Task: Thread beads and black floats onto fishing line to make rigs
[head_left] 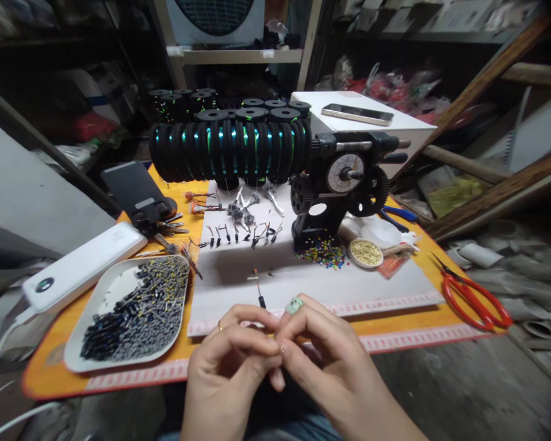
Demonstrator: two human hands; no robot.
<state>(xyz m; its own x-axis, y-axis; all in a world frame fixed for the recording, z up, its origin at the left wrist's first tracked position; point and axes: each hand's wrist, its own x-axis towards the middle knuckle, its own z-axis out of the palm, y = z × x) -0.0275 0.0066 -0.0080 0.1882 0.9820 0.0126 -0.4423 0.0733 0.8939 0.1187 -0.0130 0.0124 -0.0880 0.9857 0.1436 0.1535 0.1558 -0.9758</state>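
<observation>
My left hand [227,367] and my right hand [321,361] meet at the near edge of the table, fingers pinched together tip to tip. A thin black-tipped piece [260,299] stands up just above the left fingers; what the pinch holds is too small to name. A ring sits on my left hand, and a pale green nail shows on my right. Ahead lies a white work sheet [303,278] with several small black-tipped pieces [239,234] in a row. A white tray [103,293] of dark and grey tube parts lies left of my hands.
A black winding machine [340,184] with a dial carries a row of black spools [229,150]. Coloured beads [325,252] and a dish of gold bits [366,252] sit by its base. Red scissors [475,300] lie at right, a white power bank [80,266] at left, a phone [357,114] on a white box.
</observation>
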